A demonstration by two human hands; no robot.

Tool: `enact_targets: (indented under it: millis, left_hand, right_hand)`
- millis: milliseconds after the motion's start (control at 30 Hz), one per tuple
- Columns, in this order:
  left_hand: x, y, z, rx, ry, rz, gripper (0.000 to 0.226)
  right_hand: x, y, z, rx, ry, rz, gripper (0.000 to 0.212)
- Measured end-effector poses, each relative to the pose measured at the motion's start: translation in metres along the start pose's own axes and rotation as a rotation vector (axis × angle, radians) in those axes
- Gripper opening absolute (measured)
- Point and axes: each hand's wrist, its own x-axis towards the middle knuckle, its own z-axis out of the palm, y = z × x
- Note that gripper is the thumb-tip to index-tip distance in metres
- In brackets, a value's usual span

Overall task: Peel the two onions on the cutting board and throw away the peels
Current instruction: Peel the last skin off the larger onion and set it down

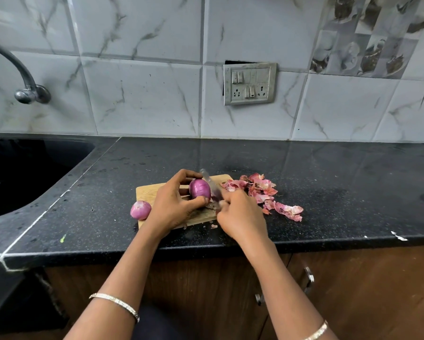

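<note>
Wooden cutting board point(148, 192) lying on the black speckled desk point(329, 192), close to its front edge. Over the board's middle, left hand point(173, 204) with fingers point(187, 173) and thumb curled round a glossy purple onion point(200, 188), its dry skin already off; whether it touches the board, impossible to tell. Just right of that onion, a knife point(209, 180), blade blurred, slanting up along the onion's right side toward the board's far edge. Over the board's near right corner, right hand point(241, 215), fingers clenched round the knife's handle, the handle itself hidden inside the grip. At the board's left edge, a second onion point(140, 209), smaller and paler pink, resting partly on the board and partly past it, apart from both hands. Just off the board's right side, a loose heap of pink papery peels point(262, 190) on the desk, trailing toward the near right. One small scrap point(214, 226) by the board's near edge. Well left of the board, a dark sink point(22, 173) set into the desk, with a curved metal tap point(22, 77) on the marbled wall tiles above it. On the wall beyond the board, a steel switch plate point(249, 83). Thin bracelet point(115, 305) on each forearm.
</note>
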Motion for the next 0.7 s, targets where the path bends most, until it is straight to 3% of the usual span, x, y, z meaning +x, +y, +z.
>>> enact_targets:
  millis: [233, 367, 533, 700]
  left_hand:
    - [0.000, -0.001, -0.004, -0.160, -0.009, -0.072, 0.058]
    - [0.000, 0.000, -0.003, -0.158, -0.031, -0.049, 0.057]
    - [0.002, 0.001, -0.002, -0.053, -0.069, -0.043, 0.063]
    - [0.002, 0.002, -0.002, -0.027, -0.085, -0.043, 0.063]
  right_hand:
    - [0.011, 0.028, -0.029, 0.084, 0.092, -0.035, 0.033]
    - [0.025, 0.043, -0.043, 0.075, 0.151, 0.034, 0.019]
    - [0.040, 0.078, -0.073, -0.215, 0.375, 0.266, 0.024]
    - [0.053, 0.105, -0.072, -0.354, 0.256, 0.378, 0.030]
